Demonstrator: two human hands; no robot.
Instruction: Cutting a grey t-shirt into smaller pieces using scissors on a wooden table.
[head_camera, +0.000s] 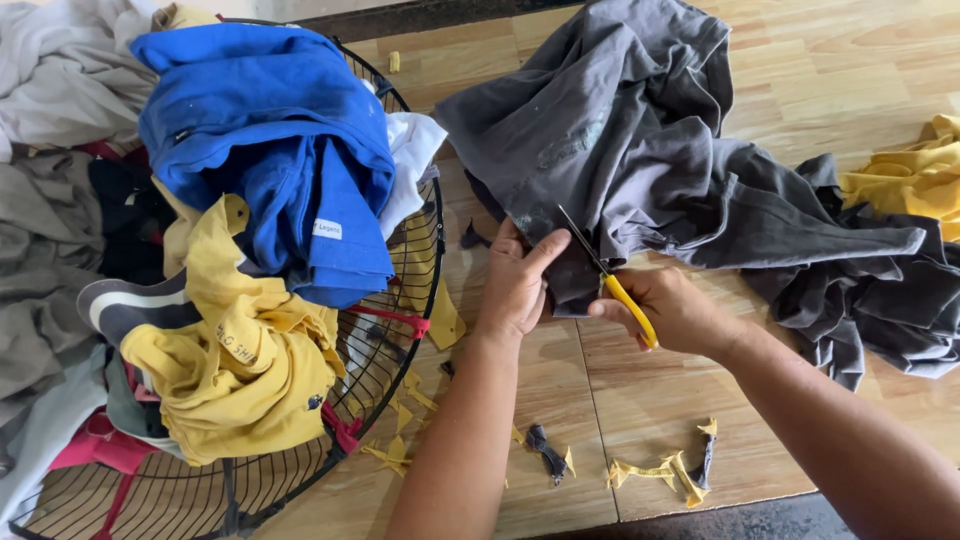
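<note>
I see my left hand (515, 285) pinching the edge of the grey garment (640, 170) spread on the wooden table (640, 390) — thumb up, fingers curled under. My right hand (672, 310) has its fingers wrapped round yellow-handled scissors (608, 278), blades in the cloth — yellow scraps (665, 470) lie nearby.

bright, even daylight from above fills the view; the wooden desk (650, 400) shows mild sheen, shadows are soft and short, focus is sharp, with slight wide-angle stretching toward the edges.
</note>
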